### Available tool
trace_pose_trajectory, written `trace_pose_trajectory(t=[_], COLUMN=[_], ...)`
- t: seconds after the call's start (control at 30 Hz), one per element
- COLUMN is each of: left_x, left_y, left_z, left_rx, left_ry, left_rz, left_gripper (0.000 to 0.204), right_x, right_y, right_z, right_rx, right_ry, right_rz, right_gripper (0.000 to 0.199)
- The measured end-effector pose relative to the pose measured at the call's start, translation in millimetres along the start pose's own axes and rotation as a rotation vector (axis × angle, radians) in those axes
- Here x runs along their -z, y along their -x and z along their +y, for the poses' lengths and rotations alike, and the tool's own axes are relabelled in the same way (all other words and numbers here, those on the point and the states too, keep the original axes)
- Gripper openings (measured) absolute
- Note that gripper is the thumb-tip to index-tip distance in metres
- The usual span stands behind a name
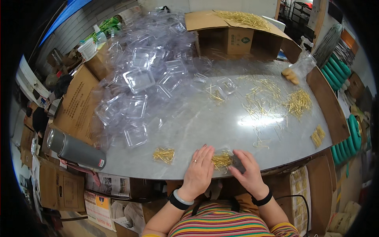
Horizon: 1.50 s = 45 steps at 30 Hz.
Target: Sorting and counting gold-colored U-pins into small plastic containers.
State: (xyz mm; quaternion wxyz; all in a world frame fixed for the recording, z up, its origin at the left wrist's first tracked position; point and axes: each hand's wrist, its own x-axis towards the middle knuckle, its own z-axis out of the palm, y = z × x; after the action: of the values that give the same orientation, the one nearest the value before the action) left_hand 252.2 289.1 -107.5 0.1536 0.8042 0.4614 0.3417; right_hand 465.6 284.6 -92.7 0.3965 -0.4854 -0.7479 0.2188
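At the table's near edge, a small pile of gold wire hooks (222, 160) lies between my two hands, seemingly in a clear plastic box whose outline I can barely make out. My left hand (200, 168) lies flat along the pile's left side, fingers stretched out and touching it. On the other side my right hand (248, 172) has its thumb and fingers apart, close to the box's right edge. Another small bunch of gold hooks (163, 155) sits left of my left hand. A further bunch (318, 136) rests near the table's right edge.
Clear plastic boxes (142, 59) heap over the table's left and back. Loose gold hooks (262, 94) and a dense clump (298, 102) lie at right. A cardboard box (239, 41) stands behind; a grey thermos (77, 150) lies at front left. Cardboard walls (327, 102) edge the right side.
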Motion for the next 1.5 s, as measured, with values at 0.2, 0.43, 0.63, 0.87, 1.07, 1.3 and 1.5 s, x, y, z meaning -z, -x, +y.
trace_pose_trajectory(t=[0.2, 0.43, 0.63, 0.87, 1.07, 1.3, 1.5], left_x=[-6, 10, 2, -6, -7, -7, -12], left_y=[-6, -10, -8, -8, -6, -5, -2], left_z=[2, 1, 5, 4, 4, 9, 4], left_rx=[0.078, -0.106, -0.082, -0.053, -0.041, -0.073, -0.095], left_ry=[-0.009, -0.023, -0.107, -0.078, -0.044, -0.204, -0.167], left_rz=[-0.015, -0.124, -0.09, -0.02, 0.02, 0.014, 0.036], left_gripper=[0.045, 0.051, 0.05, 0.043, 0.04, 0.044, 0.046], right_x=[-2, 7, 12, -5, -16, -28, -28], right_y=[-2, -12, -19, -19, -8, 1, 8], right_z=[-2, 8, 4, -14, -15, -11, -20], right_rx=[-0.196, -0.019, -0.156, -0.01, 0.036, 0.058, 0.094], right_ry=[-0.144, -0.058, -0.137, -0.069, 0.113, 0.221, 0.276], right_rz=[0.028, -0.051, -0.036, -0.01, 0.072, 0.254, 0.25], right_gripper=[0.039, 0.029, 0.021, 0.023, 0.042, 0.038, 0.045])
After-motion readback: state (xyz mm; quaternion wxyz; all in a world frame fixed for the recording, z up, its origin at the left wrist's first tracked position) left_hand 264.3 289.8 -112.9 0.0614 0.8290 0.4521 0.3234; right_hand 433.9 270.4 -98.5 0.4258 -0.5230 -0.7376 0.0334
